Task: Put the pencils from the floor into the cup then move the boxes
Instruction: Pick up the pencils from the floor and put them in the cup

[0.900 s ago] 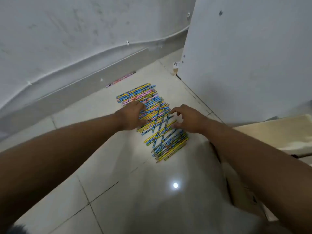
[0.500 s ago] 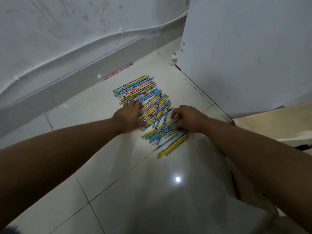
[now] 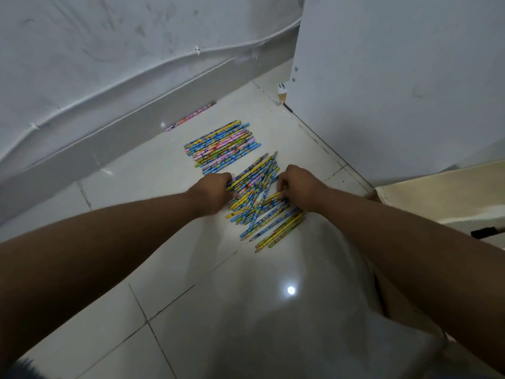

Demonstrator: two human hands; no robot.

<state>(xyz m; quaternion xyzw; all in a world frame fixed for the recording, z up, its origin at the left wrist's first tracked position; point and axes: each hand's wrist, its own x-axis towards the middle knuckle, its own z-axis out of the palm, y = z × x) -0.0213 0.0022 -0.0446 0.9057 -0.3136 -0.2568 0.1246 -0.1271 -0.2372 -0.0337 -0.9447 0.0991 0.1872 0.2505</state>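
Bare floor tiles (image 3: pixel 169 269) lay open on the near and left sides of the pencils (image 3: pixel 254 198). A wall skirting (image 3: pixel 131 132) closed off the far side, with a stray pencil (image 3: pixel 191 116) lying along it, and a white cabinet panel (image 3: pixel 382 77) blocked the right, near the right hand (image 3: pixel 297 187).

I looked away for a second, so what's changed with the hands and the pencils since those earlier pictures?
Both hands, left hand and right hand, have squeezed the loose pencils into a tighter bunch, opening a gap from the neat row behind. The lone pencil by the wall stayed put.
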